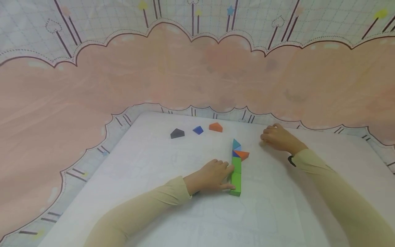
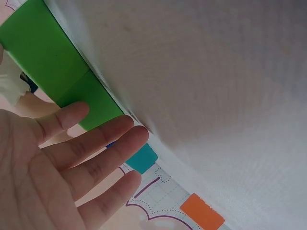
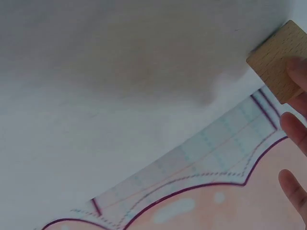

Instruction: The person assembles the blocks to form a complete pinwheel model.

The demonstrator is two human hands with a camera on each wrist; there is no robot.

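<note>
Two green blocks [image 1: 236,176] lie end to end in a line on the white surface. My left hand [image 1: 213,175] is at their left side, thumb and index finger touching them. In the left wrist view its fingers [image 2: 103,165] are fairly straight, beside the green blocks [image 2: 53,52]. Beyond the green ones, small dark blue, light blue and teal pieces [image 1: 236,143] continue the line, and an orange triangular piece [image 1: 244,155] juts out to the right. Right of that line, my right hand [image 1: 279,139] pinches a plain wooden block [image 3: 276,62], seen in the right wrist view; fingers hide it in the head view.
Toward the far edge lie a dark grey block [image 1: 177,133], a blue block [image 1: 198,130] and an orange block [image 1: 216,127]. The white table [image 1: 148,144] meets a patterned pink cloth [image 1: 154,79] behind it.
</note>
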